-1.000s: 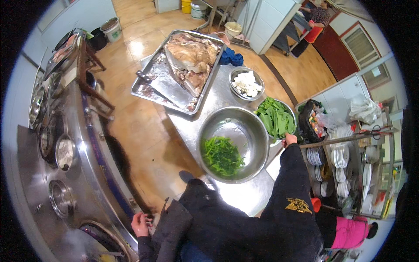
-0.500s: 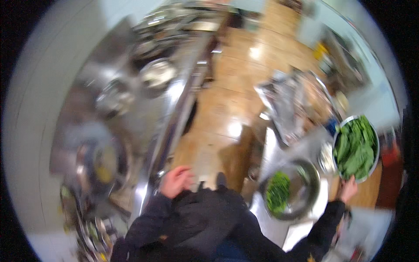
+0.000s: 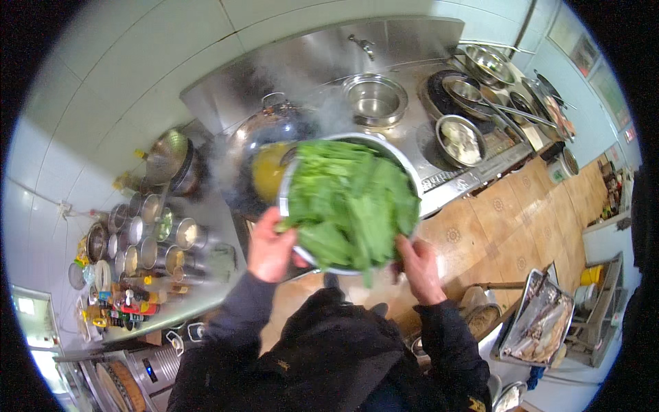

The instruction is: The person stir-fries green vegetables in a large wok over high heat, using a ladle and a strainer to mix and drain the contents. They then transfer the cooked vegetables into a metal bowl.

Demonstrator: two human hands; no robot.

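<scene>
A round metal bowl (image 3: 405,159) heaped with green leafy vegetables (image 3: 353,206) hangs in front of me, held between both hands. My left hand (image 3: 272,248) grips its near left rim, thumb on top. On the near right rim, my right hand (image 3: 420,270) is closed round the edge. Beyond the bowl's left side is a dark wok (image 3: 240,147) on the stove, with yellowish liquid (image 3: 270,168) in it and steam rising. The bowl hides part of the wok.
Behind the bowl stands a metal pot (image 3: 375,101) under a tap (image 3: 362,47). A bowl of white food (image 3: 460,142) sits farther right. Several seasoning containers (image 3: 147,253) and bottles (image 3: 134,305) crowd the left counter. A foil-covered tray (image 3: 539,319) lies at the right.
The bowl of greens has left the right-hand side and is now in front of me. My left hand has joined the right on its rim. My view has turned toward the stove.
</scene>
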